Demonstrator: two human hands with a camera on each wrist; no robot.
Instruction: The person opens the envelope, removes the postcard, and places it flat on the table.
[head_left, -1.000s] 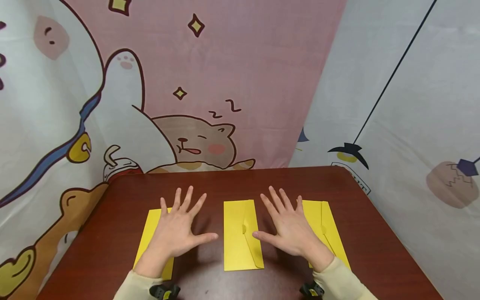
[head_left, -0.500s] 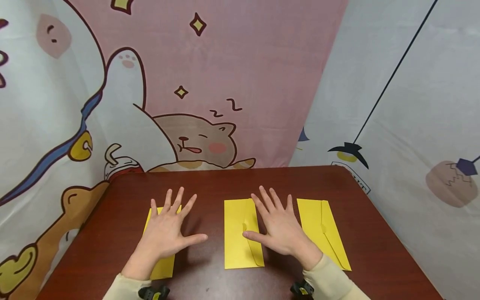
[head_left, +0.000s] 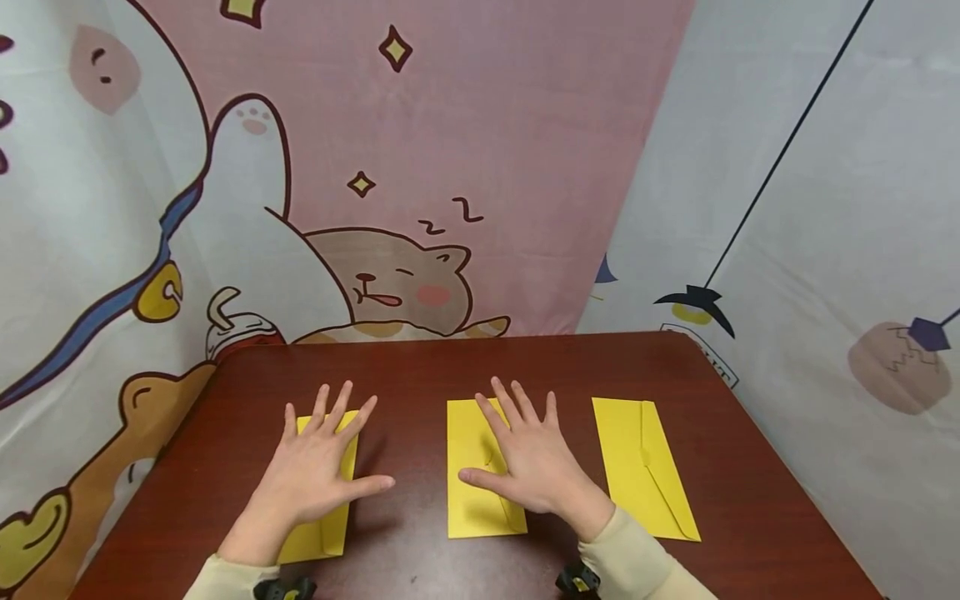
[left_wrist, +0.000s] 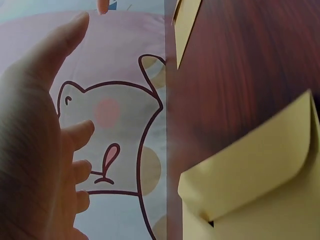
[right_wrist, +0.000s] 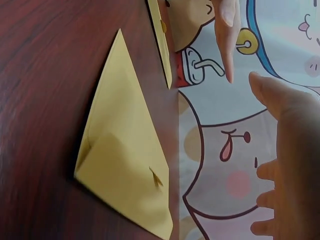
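Three yellow envelopes lie on the dark red-brown table in the head view. With fingers spread, my left hand [head_left: 307,475] hovers over the left envelope [head_left: 317,537] and hides much of it. My right hand [head_left: 538,462], also spread, is above the right part of the middle envelope [head_left: 468,508]. To the right of that hand, the right envelope [head_left: 641,467] shows its flap. Both wrist views show a gap between each hand and the envelope [left_wrist: 250,170] or envelope [right_wrist: 120,165] below it. Neither hand holds anything.
The table [head_left: 420,367] reaches back to a cloth [head_left: 525,167] printed with cartoon animals. A pale cloth [head_left: 825,250] hangs along the right side. Black wrist devices sit at both cuffs, such as the left device [head_left: 285,588].
Both hands have drifted left, still spread. My right hand has come off the right envelope's edge and now covers more of the middle envelope. The envelopes stay put.
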